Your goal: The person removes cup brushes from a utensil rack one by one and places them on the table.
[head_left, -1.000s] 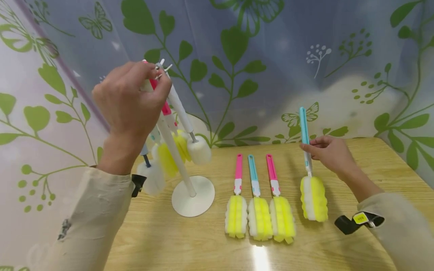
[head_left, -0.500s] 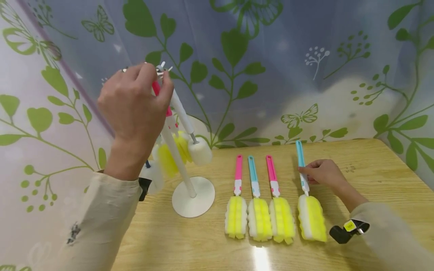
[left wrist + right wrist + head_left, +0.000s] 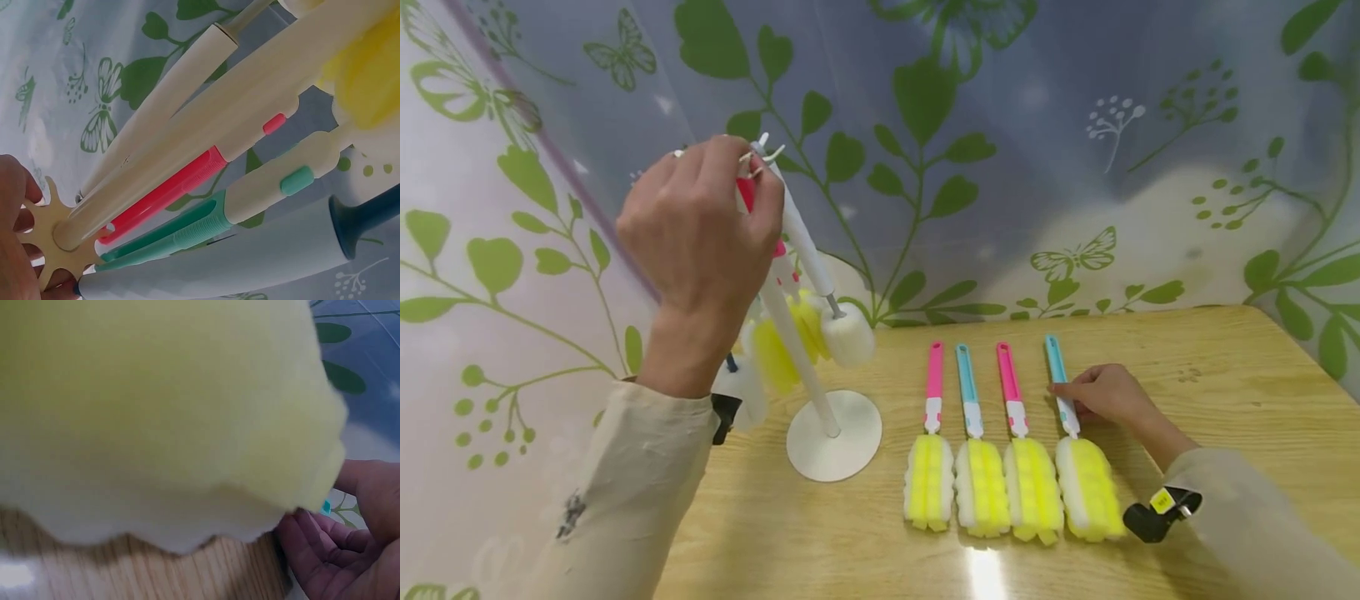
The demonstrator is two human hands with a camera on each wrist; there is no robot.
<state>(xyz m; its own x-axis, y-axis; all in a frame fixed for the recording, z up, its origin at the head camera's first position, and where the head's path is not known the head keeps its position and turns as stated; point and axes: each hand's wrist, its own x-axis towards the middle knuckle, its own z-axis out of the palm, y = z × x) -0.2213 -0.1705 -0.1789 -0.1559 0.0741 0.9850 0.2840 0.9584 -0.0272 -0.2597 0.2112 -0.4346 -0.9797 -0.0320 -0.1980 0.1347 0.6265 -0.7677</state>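
Note:
My left hand (image 3: 700, 221) grips the hooked top disc (image 3: 67, 240) of a white brush stand (image 3: 842, 442), fingers curled over its prongs. Brushes hang from it: a white-handled one (image 3: 805, 237) with a white sponge head, a pink-handled one (image 3: 165, 197), a teal-handled one (image 3: 175, 234) and a thick pale-handled one (image 3: 219, 269). At the right, my right hand (image 3: 1112, 396) pinches the handle of a blue-handled sponge brush (image 3: 1088, 492), whose yellow-and-white head is low at the tabletop. That head fills much of the right wrist view and partly hides the fingers.
Left of the pinched brush, a pink (image 3: 929, 483), a blue (image 3: 982, 487) and another pink sponge brush (image 3: 1033, 492) lie side by side on the wooden table (image 3: 850, 542), handles pointing away. A leaf-patterned curtain (image 3: 1000, 167) hangs behind the table's back edge.
My right hand has lowered the blue-handled brush and brought it left, beside the row of three. My left hand stays at the stand's top, shifted only slightly.

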